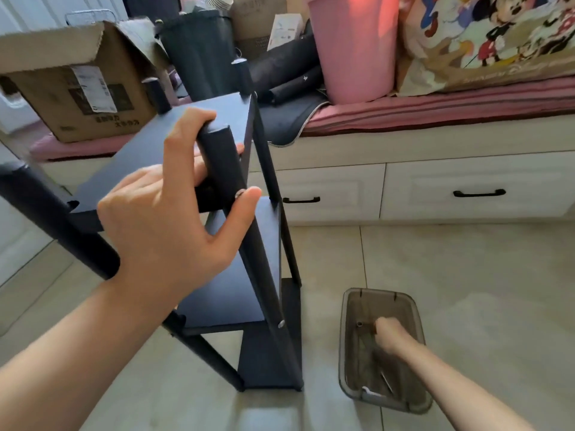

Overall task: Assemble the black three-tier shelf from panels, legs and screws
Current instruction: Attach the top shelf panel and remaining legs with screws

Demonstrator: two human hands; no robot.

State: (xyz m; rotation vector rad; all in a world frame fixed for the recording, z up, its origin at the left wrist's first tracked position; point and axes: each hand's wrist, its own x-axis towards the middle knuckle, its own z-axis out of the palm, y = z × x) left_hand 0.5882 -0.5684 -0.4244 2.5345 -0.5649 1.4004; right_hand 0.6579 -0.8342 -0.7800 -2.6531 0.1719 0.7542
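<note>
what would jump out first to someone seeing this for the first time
The black three-tier shelf stands on the tiled floor at centre, with the left hand gripping one of its upright legs near the top panel. At lower right the right hand reaches into a translucent grey box on the floor. Behind, a pink bucket sits on the cushioned bench.

The pale tiled floor (451,275) carries the black three-tier shelf (267,337), standing upright, and just to its right a grey translucent plastic bin (348,353). Behind them, a built-in bench (435,141) with white drawers bears a pink cushion pad (451,104), on which rest a cardboard box (77,88), a pink bucket (354,48) and a cartoon-print bag (497,42).
</note>
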